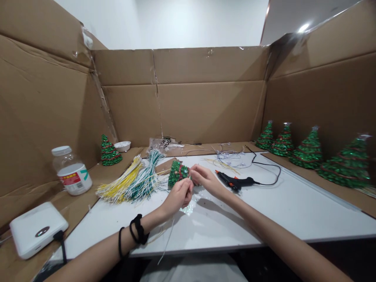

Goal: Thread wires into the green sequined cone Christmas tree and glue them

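Observation:
A small green Christmas tree figure (pixel 176 173) with red garland and ornaments is tilted over the middle of the white board. My left hand (pixel 179 192) is closed at its lower right side, fingers pressed together against it. My right hand (pixel 203 177) pinches close to the tree's right edge, and the fingertips of both hands nearly meet. What lies between the right fingertips is too small to make out. Below my left hand a thin pale wire (pixel 167 243) runs past the board's front edge. Clear glittery film (pixel 188 207) lies under the hands.
Yellow wires (pixel 119 184) and green wires (pixel 145 178) lie bundled at left. A black glue gun (pixel 235 181) rests on the right, cord trailing back. Several finished trees (pixel 307 150) line the right wall. A plastic jar (pixel 72 172) and white box (pixel 38 229) stand left.

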A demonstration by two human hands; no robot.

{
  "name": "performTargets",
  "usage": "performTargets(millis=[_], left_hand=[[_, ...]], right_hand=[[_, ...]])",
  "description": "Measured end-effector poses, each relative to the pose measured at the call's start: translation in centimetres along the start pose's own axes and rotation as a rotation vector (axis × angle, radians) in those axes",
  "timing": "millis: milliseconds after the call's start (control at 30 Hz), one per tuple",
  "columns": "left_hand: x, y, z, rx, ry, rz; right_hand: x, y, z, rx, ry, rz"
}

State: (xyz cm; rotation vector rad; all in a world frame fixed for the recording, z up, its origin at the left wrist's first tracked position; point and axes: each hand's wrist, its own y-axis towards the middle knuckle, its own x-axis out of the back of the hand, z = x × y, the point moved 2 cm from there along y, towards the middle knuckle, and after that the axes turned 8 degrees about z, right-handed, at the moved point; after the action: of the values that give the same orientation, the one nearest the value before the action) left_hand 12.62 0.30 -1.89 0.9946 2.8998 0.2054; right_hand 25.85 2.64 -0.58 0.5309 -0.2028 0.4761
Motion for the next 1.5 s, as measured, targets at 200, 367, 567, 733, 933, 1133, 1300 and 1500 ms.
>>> performTargets(millis=[200, 367, 567, 733, 933, 1133, 1300, 1500], left_hand=[[0.1, 0.1, 0.1, 0.045, 0.045, -0.012], [0.0, 0.1, 0.8, 0.042, 0.056, -0.029], [-0.5, -0.2, 1.4, 0.078, 0.058, -0.085], [-0.4, -0.2, 2.0, 0.175, -0.023, -0.086], [-0.2, 0.1, 1.4, 0.113, -0.055, 0.012], [-0.1, 0.2, 0.5, 0.073, -0.027, 0.052], [1.7, 0.6, -1.5, 0.056, 0.137, 0.063], [5.7, 1.1, -4.9, -0.176, 0.539, -0.164]], right_hand=[[0.3, 0.0, 0.1, 0.044, -0.218, 0.038], [0.4, 0.1, -0.6, 0.065, -0.336, 0.033], [0.3, 0.1, -1.1, 0.167, -0.645, 0.108], [0.2, 0.1, -1.0, 0.304, -0.938, 0.189], [0.4, 0.0, -1.0, 0.168, -0.540, 0.052], [0.1, 0.2, -0.4, 0.076, -0.244, -0.011], [4.0, -0.2, 1.3, 0.149, -0.364, -0.554], [6.5, -0.9, 2.6, 0.181, -0.377, -0.905]])
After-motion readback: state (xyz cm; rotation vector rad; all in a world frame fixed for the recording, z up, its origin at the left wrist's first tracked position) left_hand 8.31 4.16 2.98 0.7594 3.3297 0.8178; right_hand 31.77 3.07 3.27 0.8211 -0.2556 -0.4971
